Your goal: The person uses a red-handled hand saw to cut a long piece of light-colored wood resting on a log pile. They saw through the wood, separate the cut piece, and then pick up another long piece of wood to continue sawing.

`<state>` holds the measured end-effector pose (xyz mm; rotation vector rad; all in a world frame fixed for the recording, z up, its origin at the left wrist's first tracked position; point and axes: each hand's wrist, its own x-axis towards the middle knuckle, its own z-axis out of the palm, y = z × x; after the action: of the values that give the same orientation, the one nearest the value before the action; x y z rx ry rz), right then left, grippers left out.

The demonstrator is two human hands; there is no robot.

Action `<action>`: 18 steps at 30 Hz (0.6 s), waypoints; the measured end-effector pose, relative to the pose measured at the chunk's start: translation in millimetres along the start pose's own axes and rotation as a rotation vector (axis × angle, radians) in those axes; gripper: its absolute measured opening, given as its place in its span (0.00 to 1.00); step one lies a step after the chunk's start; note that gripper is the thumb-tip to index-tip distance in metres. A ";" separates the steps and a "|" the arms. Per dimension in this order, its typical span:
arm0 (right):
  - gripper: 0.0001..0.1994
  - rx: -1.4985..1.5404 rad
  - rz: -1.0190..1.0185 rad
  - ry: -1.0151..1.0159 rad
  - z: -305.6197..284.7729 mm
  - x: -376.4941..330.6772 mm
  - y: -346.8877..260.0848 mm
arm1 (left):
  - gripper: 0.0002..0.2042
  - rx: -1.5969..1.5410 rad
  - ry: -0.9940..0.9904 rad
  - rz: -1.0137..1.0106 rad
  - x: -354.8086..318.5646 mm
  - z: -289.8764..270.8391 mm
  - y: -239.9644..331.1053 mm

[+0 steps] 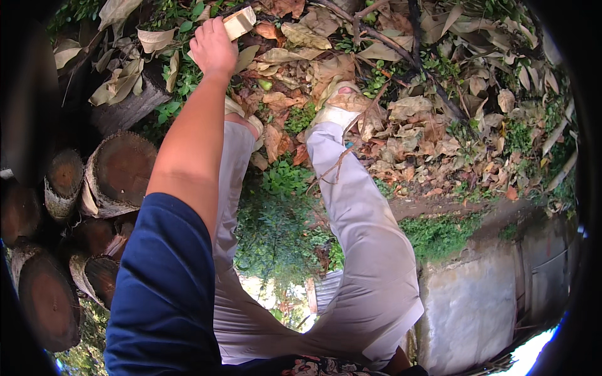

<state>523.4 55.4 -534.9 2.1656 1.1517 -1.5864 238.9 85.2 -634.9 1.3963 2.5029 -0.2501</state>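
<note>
My left hand [214,47] reaches out at the top, left of the middle, with its fingers wrapped round a short pale block of split wood [239,23]. The block's cut end points up and to the right; its other end is hidden in the hand. Dry brown leaves [307,36] and small green plants [177,72] lie close about the hand. My left arm, in a dark blue sleeve [164,276], comes up from the lower left. My right hand is out of the picture.
Cut logs [125,168] are stacked at the left, round ends showing. My sandalled foot [338,113] stands among leaves, a thin twig [340,164] by the shin. Dark branches [417,56] lie at the upper right. A grey concrete wall [470,307] stands at the lower right.
</note>
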 end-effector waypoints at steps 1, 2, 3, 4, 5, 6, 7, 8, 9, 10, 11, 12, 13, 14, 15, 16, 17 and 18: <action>0.15 0.011 -0.002 -0.006 -1.5 1.4 3.5 | 0.28 0.042 0.002 0.032 7.7 -3.1 0.5; 0.15 0.020 0.000 -0.009 -2.1 -2.9 4.2 | 0.25 0.052 0.048 0.097 11.5 -6.1 -3.4; 0.15 0.036 0.001 -0.012 -5.3 -7.7 6.8 | 0.23 0.028 0.043 0.114 16.0 -8.0 -4.7; 0.14 0.052 0.007 -0.016 -9.4 -15.7 14.2 | 0.21 0.005 0.038 0.134 17.6 -9.6 -4.2; 0.14 0.066 0.010 -0.013 -17.8 -29.7 23.0 | 0.20 -0.010 0.017 0.138 15.9 -15.2 0.0; 0.14 0.080 0.022 -0.009 -31.2 -52.6 37.8 | 0.19 -0.022 0.003 0.144 13.8 -25.4 5.7; 0.14 0.090 0.031 -0.015 -49.2 -83.0 55.7 | 0.18 -0.054 -0.019 0.148 7.7 -39.3 11.7; 0.14 0.095 0.045 -0.019 -71.1 -119.1 78.1 | 0.19 -0.134 0.003 0.126 -2.2 -56.4 16.8; 0.14 0.080 0.059 -0.032 -102.3 -162.0 101.7 | 0.21 -0.193 0.044 0.089 -14.7 -79.3 19.9; 0.14 0.067 0.072 -0.043 -134.8 -203.1 127.7 | 0.24 -0.321 0.040 0.042 -29.9 -110.9 29.2; 0.14 0.064 0.087 -0.036 -172.8 -250.1 154.3 | 0.27 -0.386 0.025 -0.037 -43.2 -130.2 34.7; 0.14 0.075 0.107 -0.007 -206.0 -297.5 182.8 | 0.29 -0.560 -0.006 -0.139 -53.6 -157.8 54.5; 0.14 0.098 0.117 0.018 -235.5 -342.5 210.1 | 0.27 -0.643 0.023 -0.111 -66.3 -188.2 67.2; 0.14 0.125 0.110 0.061 -261.7 -375.7 227.3 | 0.26 -0.803 -0.015 -0.124 -80.3 -226.7 78.0; 0.14 0.149 0.101 0.114 -284.8 -397.3 246.3 | 0.26 -1.028 -0.040 -0.167 -94.4 -264.4 88.2; 0.14 0.167 0.065 0.162 -303.5 -404.1 256.2 | 0.26 -1.114 -0.049 -0.198 -109.1 -304.2 92.9; 0.13 0.175 0.046 0.252 -305.0 -392.8 237.9 | 0.25 -1.291 -0.162 -0.264 -124.6 -325.4 94.3; 0.13 0.174 0.030 0.337 -308.9 -380.0 218.7 | 0.22 -1.428 -0.229 -0.314 -140.3 -352.4 98.9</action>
<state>852.8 -84.4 -135.5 2.6275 1.0942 -1.3910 342.7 120.7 -258.6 0.3334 1.8189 1.0414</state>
